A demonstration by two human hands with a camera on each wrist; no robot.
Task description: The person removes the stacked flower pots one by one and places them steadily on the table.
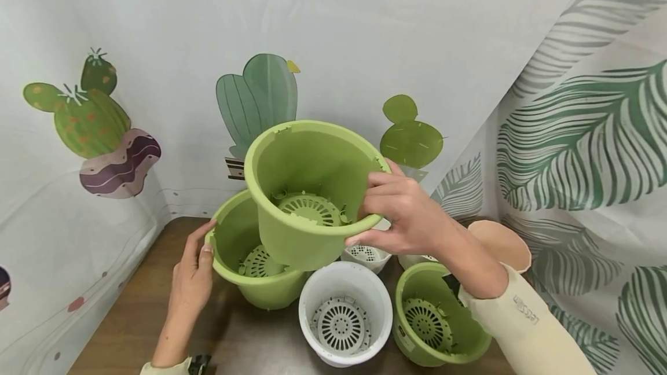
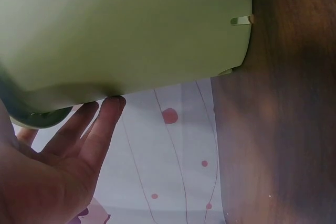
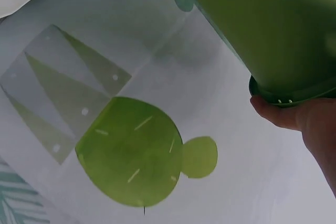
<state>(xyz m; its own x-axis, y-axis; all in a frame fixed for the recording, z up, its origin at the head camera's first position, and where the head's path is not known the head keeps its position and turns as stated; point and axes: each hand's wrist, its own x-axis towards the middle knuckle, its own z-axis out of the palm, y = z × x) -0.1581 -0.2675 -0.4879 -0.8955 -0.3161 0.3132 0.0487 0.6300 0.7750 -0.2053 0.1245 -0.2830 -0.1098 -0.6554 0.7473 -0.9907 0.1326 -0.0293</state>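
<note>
My right hand [image 1: 403, 210] grips the rim of a large light-green flowerpot [image 1: 292, 242], fingers over the edge and thumb below the rim. This pot is tilted in the air, its slotted bottom visible inside. In the right wrist view, the thumb of the right hand [image 3: 320, 124] lies against the rim of the green pot [image 3: 273, 35]. Behind and left of it is another light-green flowerpot [image 1: 271, 294], partly hidden. My left hand [image 1: 191, 276] touches that pot's left rim. In the left wrist view, extended fingers [image 2: 107, 124] touch the green wall [image 2: 136, 35] from outside.
A white flowerpot [image 1: 385, 305] and a darker green flowerpot [image 1: 406, 334] stand at the front of the brown table [image 1: 255, 340]. Smaller white pots [image 1: 365, 259] are partly hidden behind. A peach-coloured pot [image 1: 502, 242] is beyond the right forearm. A cactus-patterned curtain [image 1: 339, 33] hangs behind.
</note>
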